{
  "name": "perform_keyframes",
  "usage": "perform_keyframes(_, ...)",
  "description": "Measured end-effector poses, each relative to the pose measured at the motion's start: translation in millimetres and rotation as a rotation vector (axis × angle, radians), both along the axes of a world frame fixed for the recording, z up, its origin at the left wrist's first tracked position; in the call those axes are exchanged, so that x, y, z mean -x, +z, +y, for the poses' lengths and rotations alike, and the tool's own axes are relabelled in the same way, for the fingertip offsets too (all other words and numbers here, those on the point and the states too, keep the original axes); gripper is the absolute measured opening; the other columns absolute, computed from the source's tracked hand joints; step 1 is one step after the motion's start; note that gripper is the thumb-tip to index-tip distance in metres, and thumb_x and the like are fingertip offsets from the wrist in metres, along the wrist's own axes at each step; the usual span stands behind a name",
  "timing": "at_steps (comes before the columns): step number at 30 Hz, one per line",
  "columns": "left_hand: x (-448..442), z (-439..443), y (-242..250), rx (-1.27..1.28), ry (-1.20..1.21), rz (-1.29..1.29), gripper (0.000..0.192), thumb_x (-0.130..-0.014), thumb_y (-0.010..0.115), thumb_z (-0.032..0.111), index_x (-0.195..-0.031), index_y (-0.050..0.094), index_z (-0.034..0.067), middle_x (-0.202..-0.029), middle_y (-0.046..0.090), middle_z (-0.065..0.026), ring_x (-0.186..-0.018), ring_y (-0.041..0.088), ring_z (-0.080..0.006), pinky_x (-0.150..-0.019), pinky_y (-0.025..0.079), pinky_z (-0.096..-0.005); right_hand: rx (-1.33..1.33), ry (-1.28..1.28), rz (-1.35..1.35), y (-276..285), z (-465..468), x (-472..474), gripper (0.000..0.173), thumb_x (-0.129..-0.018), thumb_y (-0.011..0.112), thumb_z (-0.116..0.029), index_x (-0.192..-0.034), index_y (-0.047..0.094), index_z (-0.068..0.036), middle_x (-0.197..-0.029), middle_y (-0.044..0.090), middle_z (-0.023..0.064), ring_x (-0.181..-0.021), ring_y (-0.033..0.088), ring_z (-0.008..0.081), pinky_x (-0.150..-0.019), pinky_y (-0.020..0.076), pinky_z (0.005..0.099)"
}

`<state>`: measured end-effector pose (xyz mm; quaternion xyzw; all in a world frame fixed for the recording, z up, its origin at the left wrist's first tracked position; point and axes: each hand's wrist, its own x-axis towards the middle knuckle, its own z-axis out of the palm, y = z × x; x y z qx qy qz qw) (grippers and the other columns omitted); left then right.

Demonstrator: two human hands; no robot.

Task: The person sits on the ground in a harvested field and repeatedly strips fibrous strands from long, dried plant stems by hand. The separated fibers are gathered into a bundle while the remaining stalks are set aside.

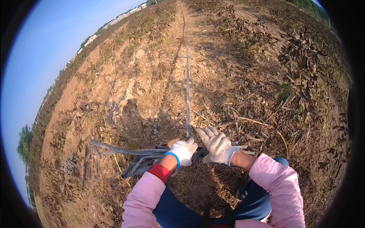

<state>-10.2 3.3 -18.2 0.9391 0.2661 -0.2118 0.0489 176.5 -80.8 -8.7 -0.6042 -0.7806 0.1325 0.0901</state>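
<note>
A long flat strip [187,85], grey and tape-like, runs along the ground from the far field to my hands. My left hand [183,151], in a white knit glove with a blue cuff edge, is closed around part of a folded bundle of flat grey strips [139,159] at the near end of the long strip. The bundle sticks out to the left of that hand. My right hand [215,144], in a matching dusty glove, lies just to the right with its fingers extended. Its palm side is hidden, so what it touches there cannot be told.
Dry, stony soil with withered plants [302,68] extends on both sides. A small tangle of pale strips or stalks [69,166] lies at the left. A thin yellow stalk [256,122] crosses the ground at the right. Distant buildings [114,21] line the horizon.
</note>
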Motion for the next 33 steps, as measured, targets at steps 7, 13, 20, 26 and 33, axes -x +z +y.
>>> perform_keyframes(7, -3.3, -48.7, 11.5, -0.277, -0.243, -0.146, 0.020, -0.087, 0.062, 0.019, -0.104, 0.064, 0.008, -0.099, 0.066, -0.0131, -0.082, 0.070, -0.0323, -0.062, 0.052, -0.0506, 0.475, 0.100, 0.467, -0.5, 12.4, -35.7, 0.122, -0.062, 0.088, -0.046, -0.156, 0.025, 0.001, -0.149, 0.044, 0.0297, -0.140, 0.043, 0.0396, -0.111, 0.0421, 0.0428)
perform_keyframes(13, -0.6, -93.9, 45.9, -0.434, -0.258, -0.231, 0.023, -0.081, 0.064, 0.016, -0.101, 0.065, 0.004, -0.104, 0.060, -0.0153, -0.080, 0.066, -0.0296, -0.062, 0.053, -0.0465, 0.737, 0.348, 0.534, -2.2, 2.7, -23.5, 0.092, -0.066, 0.090, -0.041, -0.143, 0.053, -0.006, -0.125, 0.067, 0.0214, -0.118, 0.062, 0.0317, -0.097, 0.0474, 0.0379)
perform_keyframes(20, 0.5, -98.0, 54.3, -0.129, -0.216, -0.053, 0.018, -0.081, 0.067, 0.013, -0.097, 0.063, 0.007, -0.099, 0.058, -0.0131, -0.086, 0.069, -0.0298, -0.068, 0.054, -0.0433, 0.946, 0.395, 0.602, -32.3, -12.5, 15.5, 0.042, -0.073, 0.085, -0.030, -0.102, 0.073, -0.003, -0.097, 0.074, 0.0111, -0.094, 0.068, 0.0248, -0.084, 0.0513, 0.0364)
perform_keyframes(26, -3.4, -88.6, 47.4, -0.064, -0.161, 0.024, 0.025, -0.079, 0.070, 0.016, -0.102, 0.062, 0.007, -0.102, 0.058, -0.0126, -0.089, 0.068, -0.0310, -0.070, 0.055, -0.0462, 0.658, 0.342, 0.305, -40.1, -8.1, 16.5, 0.055, -0.070, 0.084, -0.045, -0.107, 0.072, -0.006, -0.094, 0.074, 0.0155, -0.091, 0.070, 0.0325, -0.084, 0.0549, 0.0405)
perform_keyframes(33, 8.6, -22.5, 42.1, 0.309, 0.013, -0.454, 0.054, -0.080, 0.078, 0.038, -0.122, 0.060, 0.010, -0.135, 0.057, -0.0094, -0.117, 0.060, -0.0362, -0.097, 0.050, -0.0465, 0.201, 0.133, -0.081, -19.3, -15.1, 20.2, 0.038, -0.073, 0.070, -0.025, -0.099, 0.069, 0.002, -0.089, 0.071, 0.0176, -0.089, 0.070, 0.0332, -0.077, 0.0570, 0.0457)
